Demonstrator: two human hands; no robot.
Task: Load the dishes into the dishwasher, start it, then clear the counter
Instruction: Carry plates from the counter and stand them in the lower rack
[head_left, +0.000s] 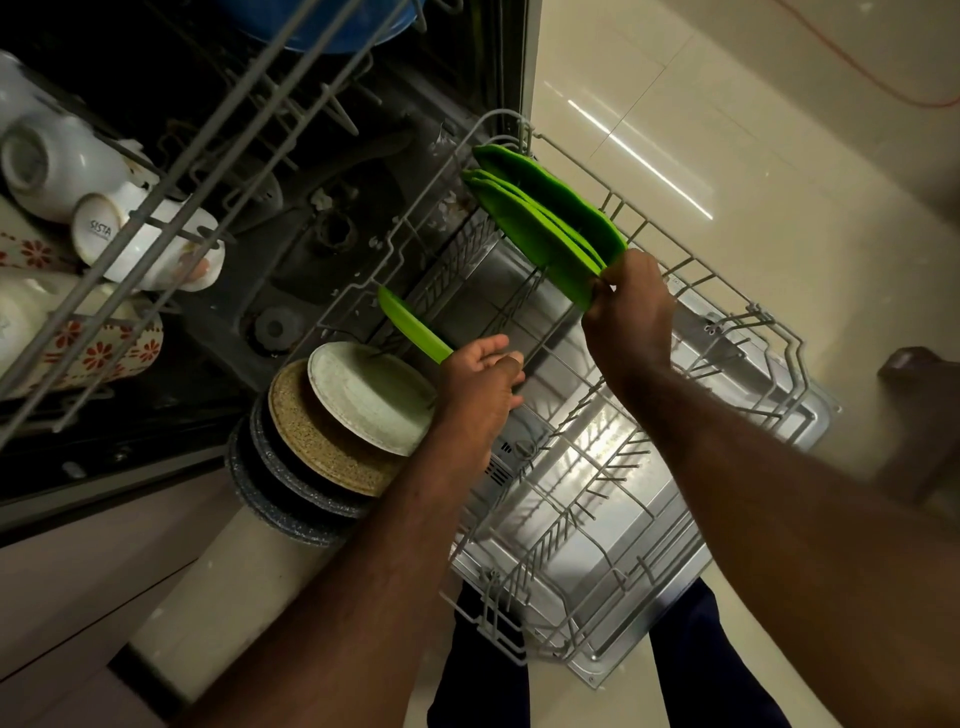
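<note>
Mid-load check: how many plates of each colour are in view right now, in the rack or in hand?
Green plates: 4 (three bunched together with overlapping edges, one apart)
Pale plate: 1
Tan speckled plate: 1
Dark grey speckled plates: 2
Total: 8

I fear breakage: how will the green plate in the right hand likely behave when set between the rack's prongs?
The green plate looks thin, and the right hand pinches only its rim, so it is probably light and stiff. On edge in the lower rack, it may tip sideways unless supported.
</note>
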